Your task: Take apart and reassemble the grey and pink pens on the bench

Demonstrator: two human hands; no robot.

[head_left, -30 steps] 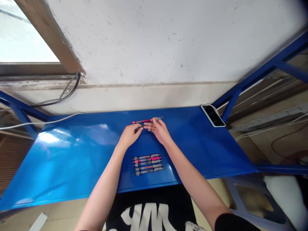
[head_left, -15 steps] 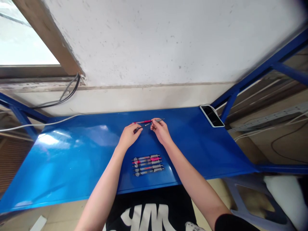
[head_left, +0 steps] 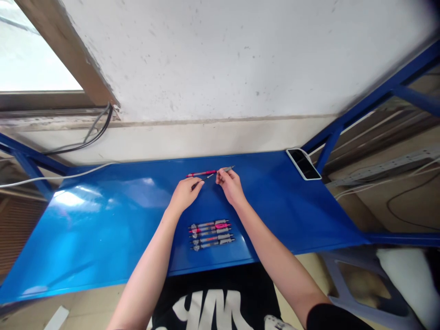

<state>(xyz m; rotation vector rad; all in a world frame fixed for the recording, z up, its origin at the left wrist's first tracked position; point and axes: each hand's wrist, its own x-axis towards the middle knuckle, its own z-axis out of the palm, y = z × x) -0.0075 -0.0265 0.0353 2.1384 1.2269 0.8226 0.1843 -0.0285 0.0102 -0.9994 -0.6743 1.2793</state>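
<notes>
Your left hand is closing thumb and fingers on a dark pen part, narrow pinch. Your right hand is pinching a gray pen part, its tip poking out past the fingers. A thin pale rod is showing in the gap between the hands; which part it's belonging to, can't tell. Just beyond, a red pen is lying on the table, right end by your right fingertips, touch unclear.

Progress, judging from this view: the handled pen is looking apart or partly apart, its pieces not closed up. Nearer your body, a row of five pens is lying side by side, second from the far side pink-red; all five are looking whole.

Containers: only the row's see-through barrels are counting, with refills apparently sitting inside, too small to confirm.

Farther out, the blue table is carrying a phone at the far right and a white cable at the far left.
</notes>
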